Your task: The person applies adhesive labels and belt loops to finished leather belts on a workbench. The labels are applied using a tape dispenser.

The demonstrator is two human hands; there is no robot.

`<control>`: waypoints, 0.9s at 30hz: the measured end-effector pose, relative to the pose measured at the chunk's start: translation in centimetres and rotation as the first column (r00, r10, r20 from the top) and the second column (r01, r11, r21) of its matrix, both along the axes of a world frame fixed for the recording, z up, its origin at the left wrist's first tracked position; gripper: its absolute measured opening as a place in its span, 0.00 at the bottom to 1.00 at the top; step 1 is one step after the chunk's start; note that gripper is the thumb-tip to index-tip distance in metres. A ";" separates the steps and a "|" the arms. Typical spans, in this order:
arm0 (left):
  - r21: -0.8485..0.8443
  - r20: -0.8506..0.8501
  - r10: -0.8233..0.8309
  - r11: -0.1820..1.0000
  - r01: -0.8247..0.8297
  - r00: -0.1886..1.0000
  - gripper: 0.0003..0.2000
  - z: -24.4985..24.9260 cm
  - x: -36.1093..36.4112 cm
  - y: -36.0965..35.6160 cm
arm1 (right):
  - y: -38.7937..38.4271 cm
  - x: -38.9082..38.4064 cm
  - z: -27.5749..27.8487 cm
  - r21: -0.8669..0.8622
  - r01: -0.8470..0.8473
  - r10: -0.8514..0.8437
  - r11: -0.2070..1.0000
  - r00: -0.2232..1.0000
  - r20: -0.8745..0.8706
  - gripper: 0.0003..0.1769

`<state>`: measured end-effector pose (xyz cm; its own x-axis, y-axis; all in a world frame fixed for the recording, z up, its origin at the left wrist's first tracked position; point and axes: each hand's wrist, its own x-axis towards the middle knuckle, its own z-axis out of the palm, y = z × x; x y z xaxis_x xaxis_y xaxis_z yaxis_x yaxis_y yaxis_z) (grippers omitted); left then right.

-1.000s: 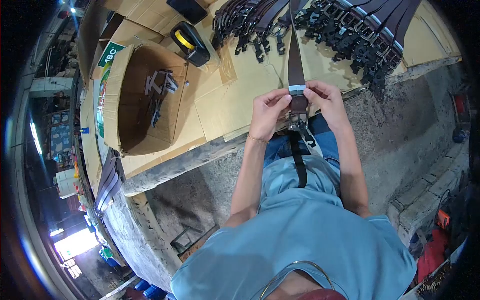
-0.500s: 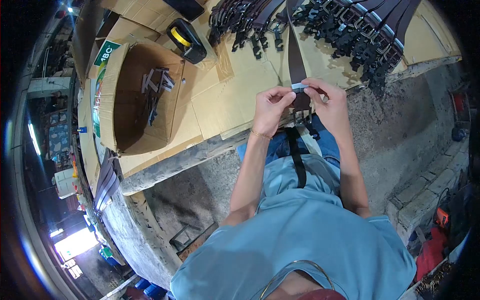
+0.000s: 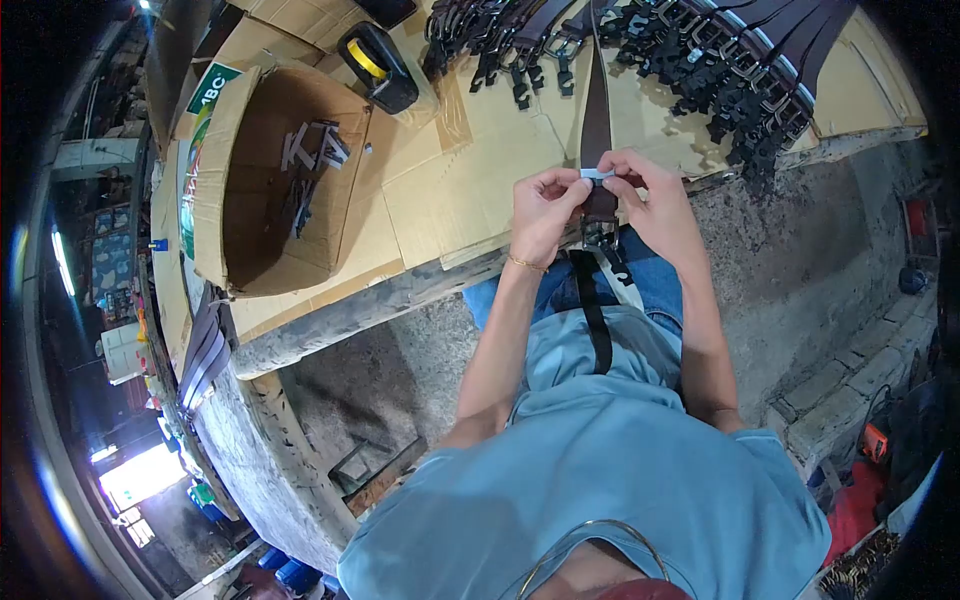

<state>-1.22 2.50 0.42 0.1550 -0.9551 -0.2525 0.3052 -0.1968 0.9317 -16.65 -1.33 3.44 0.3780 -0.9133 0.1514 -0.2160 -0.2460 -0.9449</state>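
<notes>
A dark brown belt (image 3: 595,110) runs from the far side of the table toward me, its buckle (image 3: 600,238) hanging at the table's front edge. Across the belt, a short way above the buckle, lies a small whitish strip (image 3: 597,173), possibly a paper band. My left hand (image 3: 540,215) pinches the strip's left end between thumb and forefinger. At its right end, my right hand (image 3: 655,205) pinches it the same way, with thumb and fingertips against the belt. Whether the strip passes behind the belt is hidden.
A cardboard box (image 3: 215,200) holding whitish strips (image 3: 315,145) stands at left. Behind it is a black tape dispenser (image 3: 395,85) with a yellow-centred roll. Many buckled belts with black hooks (image 3: 755,150) lie along the back and right. The table edge (image 3: 400,290) is near my waist.
The camera view has shifted slightly. Both hands stay pinched on the strip, and my right fingers have moved a little along it. The buckle hangs at a slightly different angle.
</notes>
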 end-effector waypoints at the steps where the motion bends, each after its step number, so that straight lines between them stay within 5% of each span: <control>1: -0.002 0.005 0.012 1.000 -0.012 1.000 0.06 -0.2 -0.1 -0.1 | 0.0 0.0 0.2 0.010 -0.005 0.005 1.000 1.000 -0.029 0.08; 9: -0.049 0.063 0.033 0.998 -0.030 0.997 0.05 -1.0 -0.4 0.0 | -0.1 0.0 -0.6 0.008 -0.017 0.017 1.000 0.996 -0.084 0.08; 14: -0.036 0.030 0.083 0.996 -0.082 0.996 0.05 -1.1 -0.6 0.1 | 0.8 1.0 0.1 -0.171 0.146 -0.157 0.974 0.986 -0.052 0.08; 20: -0.056 0.003 0.108 0.993 -0.108 0.994 0.05 -1.4 -0.8 0.2 | 1.1 0.7 -0.6 -0.298 0.122 -0.158 0.947 0.983 -0.098 0.08; 27: -0.080 0.046 0.133 0.988 -0.129 0.990 0.05 -1.7 -1.1 0.1 | 0.6 0.6 -0.3 -0.254 0.064 -0.106 0.965 0.982 -0.158 0.06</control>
